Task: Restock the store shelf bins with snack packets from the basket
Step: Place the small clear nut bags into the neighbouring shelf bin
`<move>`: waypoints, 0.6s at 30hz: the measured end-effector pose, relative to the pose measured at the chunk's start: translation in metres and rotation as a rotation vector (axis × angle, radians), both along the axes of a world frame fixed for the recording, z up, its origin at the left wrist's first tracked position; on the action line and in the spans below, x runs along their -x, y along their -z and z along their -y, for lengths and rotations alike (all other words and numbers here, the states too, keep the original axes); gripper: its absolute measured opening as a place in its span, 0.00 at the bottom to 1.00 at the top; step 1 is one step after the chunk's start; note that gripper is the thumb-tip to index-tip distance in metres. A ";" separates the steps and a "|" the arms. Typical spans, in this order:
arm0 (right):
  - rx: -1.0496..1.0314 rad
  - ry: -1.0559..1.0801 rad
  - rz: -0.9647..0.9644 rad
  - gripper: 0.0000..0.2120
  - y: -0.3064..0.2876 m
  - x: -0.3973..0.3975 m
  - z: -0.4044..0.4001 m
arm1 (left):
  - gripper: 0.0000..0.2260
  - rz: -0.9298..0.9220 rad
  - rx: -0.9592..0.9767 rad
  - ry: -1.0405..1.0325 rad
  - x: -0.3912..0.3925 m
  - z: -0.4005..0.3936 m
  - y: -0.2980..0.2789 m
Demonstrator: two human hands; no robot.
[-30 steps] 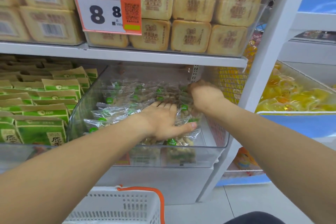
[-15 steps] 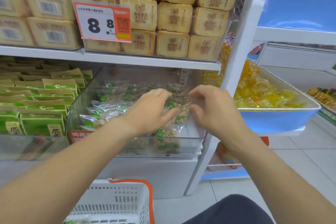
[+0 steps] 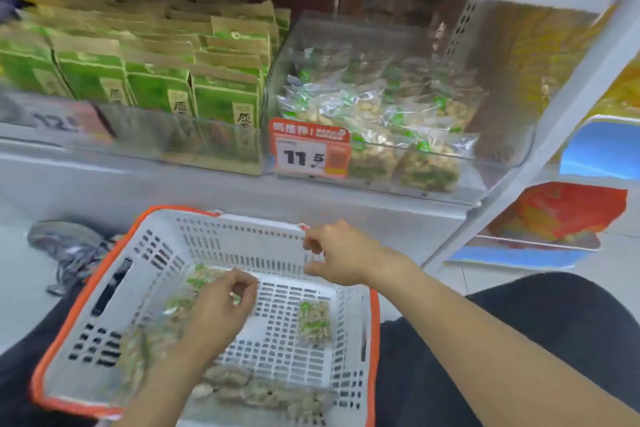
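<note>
A store aisle with a white shelf [image 3: 207, 180] low in front and pale floor tiles below. On the shelf, a clear bin [image 3: 398, 163] holds many clear packets [image 3: 374, 114] of pale nuts with green marks, behind an orange price tag [image 3: 310, 147] reading 11.5. To its left stand rows of green-and-tan boxes [image 3: 156, 80]. Below the shelf sits a white basket [image 3: 166, 253] with an orange rim, between dark-trousered knees. The left hand [image 3: 221, 308] is down inside the basket, fingers curled over packets at its left side; a grasp cannot be confirmed through the blur. The right hand [image 3: 336, 253] hovers at the far rim, fingers loosely curled, holding nothing. One lone packet [image 3: 313, 322] lies on the basket floor to the right; more lie along the near edge [image 3: 263, 392].
</note>
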State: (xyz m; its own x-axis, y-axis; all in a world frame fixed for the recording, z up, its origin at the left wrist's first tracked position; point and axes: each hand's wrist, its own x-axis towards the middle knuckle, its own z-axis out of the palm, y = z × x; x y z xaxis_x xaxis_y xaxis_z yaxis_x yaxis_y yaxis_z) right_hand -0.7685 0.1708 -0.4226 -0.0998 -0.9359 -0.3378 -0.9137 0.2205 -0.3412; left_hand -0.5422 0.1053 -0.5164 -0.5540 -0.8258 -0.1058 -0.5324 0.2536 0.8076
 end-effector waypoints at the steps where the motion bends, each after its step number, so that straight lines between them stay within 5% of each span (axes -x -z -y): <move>1: -0.076 -0.012 0.003 0.20 0.021 -0.007 0.008 | 0.05 0.043 -0.030 -0.013 -0.014 0.002 0.017; 8: -0.378 0.150 0.098 0.24 0.146 -0.038 0.010 | 0.17 0.433 -0.218 0.007 -0.044 0.023 0.081; 14: -0.476 0.360 0.168 0.36 0.223 -0.041 -0.010 | 0.19 0.439 -0.311 -0.087 -0.026 0.043 0.111; 18: -0.455 0.482 0.171 0.33 0.251 -0.044 -0.016 | 0.24 0.477 -0.333 -0.179 -0.009 0.060 0.135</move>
State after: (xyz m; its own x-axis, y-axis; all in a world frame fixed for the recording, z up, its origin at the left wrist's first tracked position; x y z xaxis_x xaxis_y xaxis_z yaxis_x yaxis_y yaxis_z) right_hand -0.7243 0.1873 -0.6733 -0.3800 -0.5612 -0.7353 -0.6192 0.7448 -0.2485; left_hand -0.5337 0.0452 -0.6517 -0.2372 -0.7816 -0.5769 -0.8659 -0.0991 0.4902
